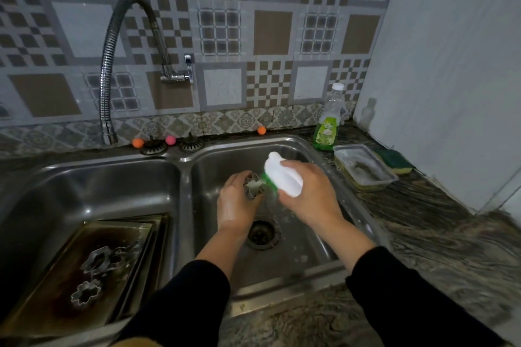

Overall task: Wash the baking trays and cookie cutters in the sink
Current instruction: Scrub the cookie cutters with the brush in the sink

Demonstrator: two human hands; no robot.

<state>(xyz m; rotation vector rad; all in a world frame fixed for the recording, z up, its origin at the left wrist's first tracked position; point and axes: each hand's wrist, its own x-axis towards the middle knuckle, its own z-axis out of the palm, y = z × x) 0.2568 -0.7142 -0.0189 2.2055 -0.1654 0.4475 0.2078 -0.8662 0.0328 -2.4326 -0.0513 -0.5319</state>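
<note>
Over the right basin my left hand grips a metal flower-shaped cookie cutter. My right hand holds a white-handled brush; its green bristles touch the cutter. In the left basin lie stacked dark, stained baking trays. On the top tray rest a flower cutter and other metal cutters.
A flexible tap hangs over the left basin's back rim. On the right counter stand a green dish-soap bottle, a soapy plastic tub and a green-yellow sponge. Two strainer plugs sit behind the basins. The right basin's drain is open.
</note>
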